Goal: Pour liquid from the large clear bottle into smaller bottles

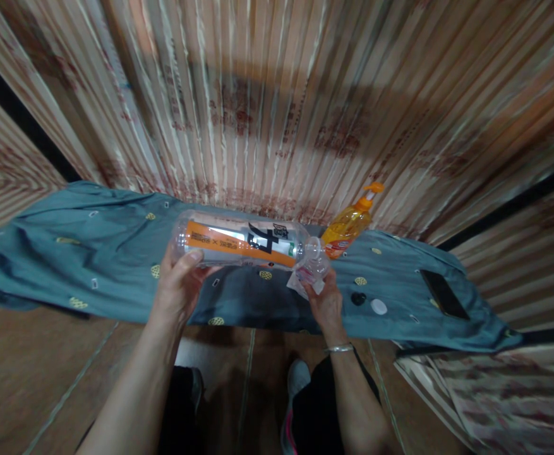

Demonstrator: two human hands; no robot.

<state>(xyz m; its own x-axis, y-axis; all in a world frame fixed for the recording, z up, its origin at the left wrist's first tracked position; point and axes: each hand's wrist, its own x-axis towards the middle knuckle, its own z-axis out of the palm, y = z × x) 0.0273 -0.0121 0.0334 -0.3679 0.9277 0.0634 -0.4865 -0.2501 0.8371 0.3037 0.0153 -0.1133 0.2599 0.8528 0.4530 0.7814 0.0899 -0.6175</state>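
A large clear plastic bottle (pixel 239 243) with an orange, white and black label lies sideways in the air above the cloth. My left hand (pixel 182 278) is wrapped round its base end, thumb on the label. At the other end, by the small clear plastic piece (pixel 315 259) around the bottle's neck, my right hand (pixel 325 297) is closed on a white tissue (pixel 300 285). Just behind that hand stands an orange pump bottle (pixel 347 229), its lower part partly hidden. The exact shape of the clear piece is blurred.
A teal patterned cloth (pixel 115 265) covers the narrow table. Toward the right lie a small black object (pixel 358 298), a white round cap (pixel 379 307) and a dark phone (pixel 443 294). Behind rises a striped, printed sheet (pixel 258 114); black poles slant at both sides.
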